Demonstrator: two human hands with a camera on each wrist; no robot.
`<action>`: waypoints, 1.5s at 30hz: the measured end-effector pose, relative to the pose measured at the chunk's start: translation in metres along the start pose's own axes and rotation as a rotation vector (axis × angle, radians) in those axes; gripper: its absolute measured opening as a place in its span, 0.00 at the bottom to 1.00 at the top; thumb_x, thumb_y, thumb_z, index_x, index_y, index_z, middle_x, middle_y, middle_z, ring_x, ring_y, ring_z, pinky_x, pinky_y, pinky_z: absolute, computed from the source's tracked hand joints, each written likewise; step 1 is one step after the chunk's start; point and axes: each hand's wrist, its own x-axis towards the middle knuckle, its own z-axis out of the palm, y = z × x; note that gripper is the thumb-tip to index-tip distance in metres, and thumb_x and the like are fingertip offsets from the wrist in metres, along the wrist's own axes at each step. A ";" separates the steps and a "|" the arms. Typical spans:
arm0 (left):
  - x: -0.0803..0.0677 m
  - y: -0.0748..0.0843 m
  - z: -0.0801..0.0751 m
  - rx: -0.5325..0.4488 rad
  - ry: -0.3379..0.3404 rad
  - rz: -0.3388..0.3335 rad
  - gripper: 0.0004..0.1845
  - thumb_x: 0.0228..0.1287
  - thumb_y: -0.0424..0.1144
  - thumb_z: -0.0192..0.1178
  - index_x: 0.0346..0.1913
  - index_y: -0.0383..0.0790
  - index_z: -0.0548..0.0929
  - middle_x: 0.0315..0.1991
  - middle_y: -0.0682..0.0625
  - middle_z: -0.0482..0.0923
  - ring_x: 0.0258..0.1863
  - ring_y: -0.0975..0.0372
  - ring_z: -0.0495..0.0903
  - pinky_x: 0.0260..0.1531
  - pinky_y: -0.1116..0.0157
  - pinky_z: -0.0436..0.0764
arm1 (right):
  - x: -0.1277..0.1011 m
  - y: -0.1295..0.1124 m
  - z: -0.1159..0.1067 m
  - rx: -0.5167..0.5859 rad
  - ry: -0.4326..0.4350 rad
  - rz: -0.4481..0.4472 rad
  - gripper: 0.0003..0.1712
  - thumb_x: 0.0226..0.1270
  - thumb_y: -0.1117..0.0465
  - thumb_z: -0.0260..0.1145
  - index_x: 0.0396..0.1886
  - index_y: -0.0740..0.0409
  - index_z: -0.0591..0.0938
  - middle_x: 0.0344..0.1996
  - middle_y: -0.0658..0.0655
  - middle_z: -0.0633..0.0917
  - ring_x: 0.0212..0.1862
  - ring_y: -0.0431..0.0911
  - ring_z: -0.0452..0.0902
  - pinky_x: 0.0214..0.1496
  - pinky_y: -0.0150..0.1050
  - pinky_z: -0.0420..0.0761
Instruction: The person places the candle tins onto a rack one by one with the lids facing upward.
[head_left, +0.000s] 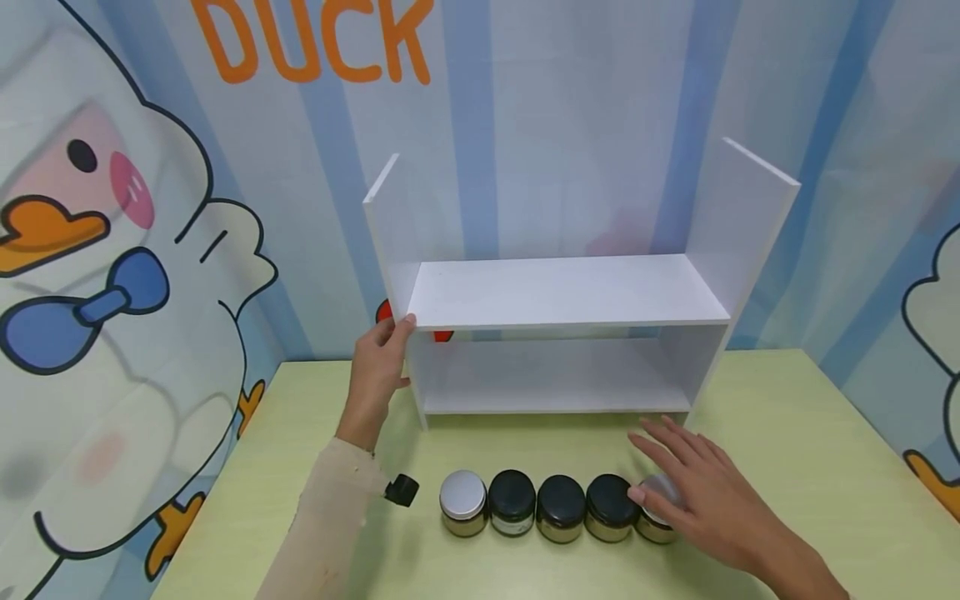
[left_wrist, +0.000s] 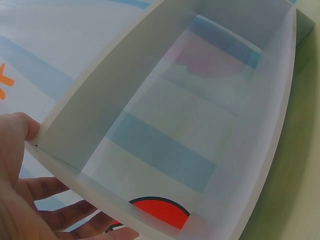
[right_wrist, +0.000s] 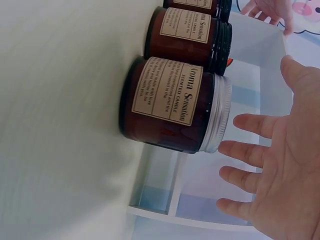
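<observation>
Left hand (head_left: 381, 360): grips the left wall of the shelf (head_left: 562, 292), thumb in front, fingers behind.
Right hand (head_left: 701, 492): fingers spread and straight, hovering over the silver-lidded jar (head_left: 657, 508), holding nothing.
Jar: right end of a row of five on the surface (head_left: 787, 467), before the shelf.

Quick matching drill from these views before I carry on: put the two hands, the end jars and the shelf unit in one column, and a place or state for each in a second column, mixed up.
Things
1. left hand
2. right hand
3. leftmost jar
4. white shelf unit

Places or states
A. stands at the back of the green table, both shelves bare
B. open, spread over the silver-lidded jar at the right end of the row
C. holds the left side panel of the shelf unit
D. silver lid, next to a small black cap

Pairs: 1-C, 2-B, 3-D, 4-A
</observation>
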 end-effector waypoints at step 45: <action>0.001 0.000 -0.001 -0.003 -0.006 -0.002 0.37 0.71 0.66 0.53 0.75 0.48 0.70 0.71 0.48 0.69 0.67 0.50 0.70 0.52 0.43 0.82 | -0.017 0.012 0.017 0.328 -0.151 0.131 0.45 0.71 0.36 0.62 0.80 0.47 0.60 0.71 0.53 0.73 0.68 0.52 0.73 0.58 0.45 0.80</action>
